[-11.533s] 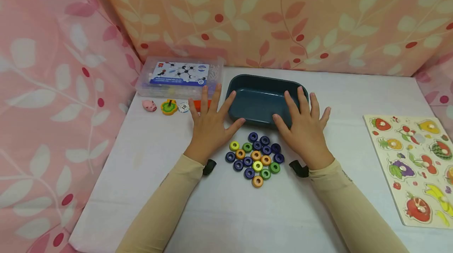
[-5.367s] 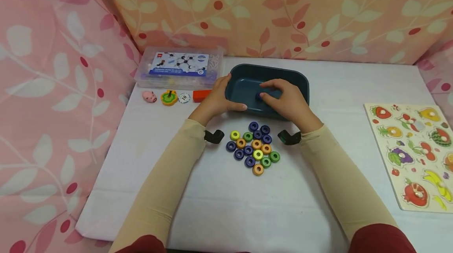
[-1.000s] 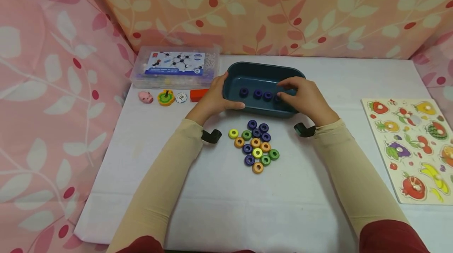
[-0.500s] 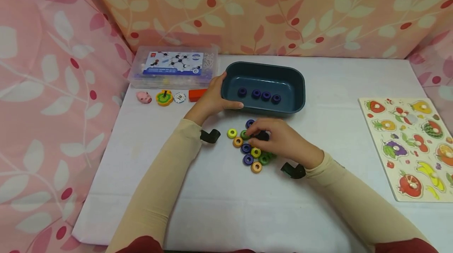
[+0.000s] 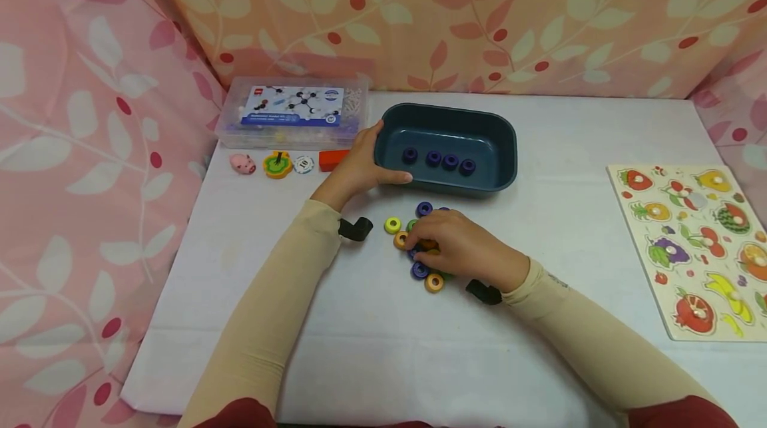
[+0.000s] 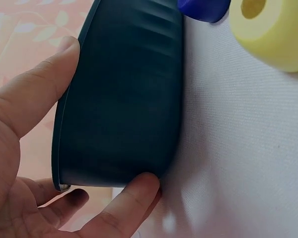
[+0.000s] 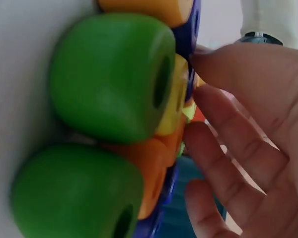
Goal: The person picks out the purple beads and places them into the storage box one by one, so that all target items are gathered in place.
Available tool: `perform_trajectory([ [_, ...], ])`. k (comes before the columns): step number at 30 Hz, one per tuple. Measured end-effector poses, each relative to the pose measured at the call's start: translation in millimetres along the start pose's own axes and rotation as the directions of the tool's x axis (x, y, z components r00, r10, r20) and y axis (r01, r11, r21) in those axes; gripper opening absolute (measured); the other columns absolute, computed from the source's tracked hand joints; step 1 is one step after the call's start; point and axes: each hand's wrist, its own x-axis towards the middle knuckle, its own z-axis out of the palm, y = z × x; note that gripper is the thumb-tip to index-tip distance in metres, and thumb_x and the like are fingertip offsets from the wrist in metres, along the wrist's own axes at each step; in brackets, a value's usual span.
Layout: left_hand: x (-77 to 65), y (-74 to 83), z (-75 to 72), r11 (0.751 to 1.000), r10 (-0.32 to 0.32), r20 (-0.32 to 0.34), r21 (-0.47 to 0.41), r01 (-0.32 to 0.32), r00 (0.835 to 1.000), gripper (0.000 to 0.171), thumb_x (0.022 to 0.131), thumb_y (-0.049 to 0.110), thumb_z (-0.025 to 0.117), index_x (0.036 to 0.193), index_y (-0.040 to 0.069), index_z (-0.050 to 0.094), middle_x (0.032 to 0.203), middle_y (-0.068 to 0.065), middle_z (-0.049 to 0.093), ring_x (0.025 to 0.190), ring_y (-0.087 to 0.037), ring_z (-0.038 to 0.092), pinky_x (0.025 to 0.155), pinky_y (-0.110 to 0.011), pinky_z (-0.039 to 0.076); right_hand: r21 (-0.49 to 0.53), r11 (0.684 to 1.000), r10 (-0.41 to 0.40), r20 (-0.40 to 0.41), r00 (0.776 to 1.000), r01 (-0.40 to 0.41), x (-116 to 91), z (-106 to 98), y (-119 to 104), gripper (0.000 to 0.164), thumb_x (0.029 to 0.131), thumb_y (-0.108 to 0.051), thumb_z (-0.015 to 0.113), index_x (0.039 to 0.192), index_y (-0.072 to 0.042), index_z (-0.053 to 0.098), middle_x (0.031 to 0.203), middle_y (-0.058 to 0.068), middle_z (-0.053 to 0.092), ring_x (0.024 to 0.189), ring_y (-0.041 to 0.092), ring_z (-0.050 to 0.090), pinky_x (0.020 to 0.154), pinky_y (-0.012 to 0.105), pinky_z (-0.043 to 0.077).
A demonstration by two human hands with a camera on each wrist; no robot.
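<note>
My left hand [image 5: 359, 165] grips the left end of a dark teal tray [image 5: 497, 148]. In the left wrist view its thumb lies at the rim and other fingers wrap the end wall. Inside the tray several dark purple ring-shaped beads [image 5: 450, 162] form a row. My right hand [image 5: 464, 245] is down over the bead cluster in front of the tray, thumb and forefinger at either side of a purple bead [image 5: 413, 253]. Around it lie a yellow bead [image 5: 392, 225], orange beads [image 5: 434, 283] and another purple bead [image 5: 421, 270]. Green beads [image 7: 114, 74] sit close to the right wrist camera.
A clear plastic kit box [image 5: 290, 115] stands at the back left. Before it lie a toy pig [image 5: 242, 164], a tree piece [image 5: 277, 164], a white chip [image 5: 303, 164] and a red block [image 5: 333, 160]. A fruit puzzle board [image 5: 689, 248] lies at the right.
My right hand has left a purple bead at the right end of the row in the tray and moved down to the cluster, then slightly left. The left hand stays on the tray.
</note>
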Motion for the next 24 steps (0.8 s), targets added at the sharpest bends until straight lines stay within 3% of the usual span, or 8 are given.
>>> perform_trajectory([
  [9,0.2,1.2,-0.1,1.0,-0.027,-0.003,-0.014,0.027,1.0,0.126,0.069,0.048,0.09,0.161,0.039,0.005,0.169,0.002,0.007,0.151,-0.029,0.023,0.12,-0.056,0.028,0.025,0.999,-0.041,0.049,0.998,0.04,2,0,3,0.016,0.086,-0.016,0.079,0.102,-0.02,0.075,0.102,-0.013,0.071,0.093,0.005,0.063,0.086,0.029,0.053],
  [17,0.2,1.7,-0.2,0.999,-0.032,0.0,-0.017,0.032,1.0,0.125,0.069,0.048,0.09,0.161,0.04,0.005,0.169,0.002,0.007,0.151,-0.029,0.024,0.12,-0.056,0.029,0.09,0.995,-0.039,0.062,0.997,0.034,3,2,3,0.013,0.087,-0.012,0.076,0.099,-0.017,0.074,0.102,-0.01,0.068,0.098,0.006,0.061,0.092,0.029,0.055],
  [21,-0.2,1.6,-0.4,1.0,-0.025,-0.002,-0.017,0.025,1.0,0.126,0.069,0.048,0.09,0.161,0.039,0.005,0.169,0.001,0.008,0.151,-0.029,0.024,0.12,-0.056,0.028,0.107,0.993,-0.048,0.035,0.998,0.044,2,-1,2,0.013,0.088,-0.014,0.075,0.1,-0.02,0.073,0.104,-0.011,0.067,0.099,0.008,0.06,0.091,0.03,0.054],
  [24,-0.8,1.6,-0.3,1.0,-0.022,-0.002,-0.016,0.022,1.0,0.126,0.069,0.048,0.09,0.161,0.039,0.005,0.169,0.002,0.007,0.151,-0.028,0.024,0.121,-0.055,0.028,0.14,0.988,-0.054,-0.029,0.998,0.057,-1,-10,3,0.015,0.087,-0.014,0.076,0.1,-0.02,0.073,0.104,-0.011,0.068,0.096,0.01,0.061,0.087,0.031,0.055],
])
